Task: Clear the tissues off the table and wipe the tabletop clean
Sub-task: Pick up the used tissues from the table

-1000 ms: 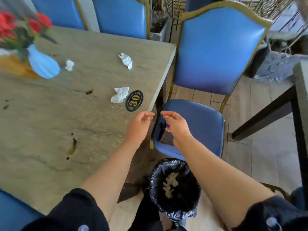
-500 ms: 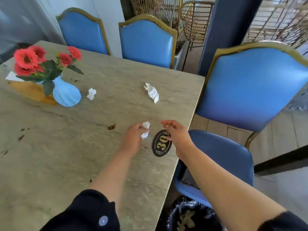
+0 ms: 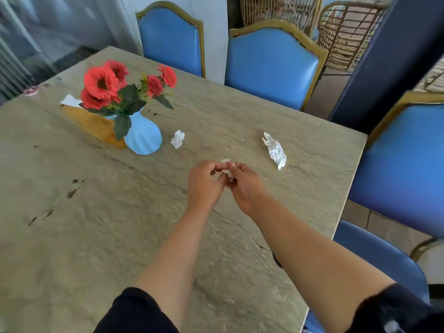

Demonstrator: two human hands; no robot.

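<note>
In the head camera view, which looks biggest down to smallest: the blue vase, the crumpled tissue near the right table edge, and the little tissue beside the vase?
1. blue vase
2. crumpled tissue near the right edge
3. small tissue beside the vase

All three lie at a similar distance from the camera, so the order seems trustworthy.

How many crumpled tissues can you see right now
3. One tissue lies beside the blue vase, one lies toward the table's right edge, and a third is pinched between both hands, mostly hidden by the fingers.
</note>
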